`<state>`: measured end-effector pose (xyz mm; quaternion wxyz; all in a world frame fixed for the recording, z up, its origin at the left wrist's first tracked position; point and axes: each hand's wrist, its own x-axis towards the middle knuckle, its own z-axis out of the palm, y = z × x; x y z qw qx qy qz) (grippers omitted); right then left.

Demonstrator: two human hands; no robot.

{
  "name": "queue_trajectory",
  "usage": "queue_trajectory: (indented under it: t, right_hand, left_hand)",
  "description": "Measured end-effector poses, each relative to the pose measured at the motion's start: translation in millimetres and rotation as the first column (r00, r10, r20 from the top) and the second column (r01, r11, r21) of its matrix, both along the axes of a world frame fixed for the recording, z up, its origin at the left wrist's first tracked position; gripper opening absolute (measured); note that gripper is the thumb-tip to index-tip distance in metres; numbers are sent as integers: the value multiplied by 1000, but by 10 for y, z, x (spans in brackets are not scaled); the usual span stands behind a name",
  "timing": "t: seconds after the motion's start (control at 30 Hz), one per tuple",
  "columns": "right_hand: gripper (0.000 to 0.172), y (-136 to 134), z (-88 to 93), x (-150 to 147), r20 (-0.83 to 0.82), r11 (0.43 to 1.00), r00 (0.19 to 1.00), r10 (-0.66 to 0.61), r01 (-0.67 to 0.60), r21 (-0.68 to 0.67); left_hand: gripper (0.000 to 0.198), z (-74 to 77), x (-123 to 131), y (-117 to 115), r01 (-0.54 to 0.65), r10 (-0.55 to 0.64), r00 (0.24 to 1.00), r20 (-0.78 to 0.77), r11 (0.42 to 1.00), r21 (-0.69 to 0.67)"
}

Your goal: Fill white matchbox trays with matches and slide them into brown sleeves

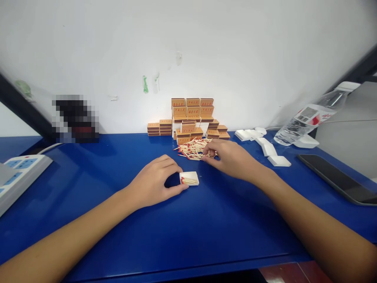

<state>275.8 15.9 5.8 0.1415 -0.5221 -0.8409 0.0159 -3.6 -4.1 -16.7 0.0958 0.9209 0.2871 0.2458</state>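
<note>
A small white matchbox tray (190, 178) with a few red-tipped matches in it lies on the blue table (176, 228). My left hand (156, 182) grips the tray's left end between thumb and fingers. Just behind it is a loose pile of matches (193, 149). My right hand (231, 157) rests on the pile's right side, its fingers pinched on some of the matches.
Stacks of orange matchboxes (191, 118) stand against the white wall. Empty white trays (266, 147) lie to the right, beside a tilted water bottle (309, 120) and a dark phone (338, 179). A power strip (17, 173) sits at the far left.
</note>
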Motion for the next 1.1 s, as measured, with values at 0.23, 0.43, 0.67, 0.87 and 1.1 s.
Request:
queue_trajectory:
  t: [0.23, 0.43, 0.67, 0.87, 1.1]
  right_hand:
    - [12, 60, -166, -163, -59, 999, 997, 43, -44, -13]
    - [10, 100, -136, -176, -36, 991, 997, 63, -67, -117]
    - [17, 63, -142, -121, 135, 995, 990, 37, -23, -99]
    - [17, 16, -30, 11, 88, 993, 993, 84, -76, -88]
    - [22, -248, 102, -114, -22, 975, 981, 193, -194, -112]
  left_hand:
    - [27, -29, -11, 4, 4, -5, 999, -34, 1000, -19]
    - [28, -27, -8, 5, 6, -6, 1000, -28, 1000, -17]
    - [28, -37, -18, 10, 7, -7, 1000, -17, 1000, -6]
    - [29, -40, -21, 20, -3, 3, 1000, -21, 1000, 9]
    - [30, -42, -23, 26, -30, 30, 999, -20, 1000, 5]
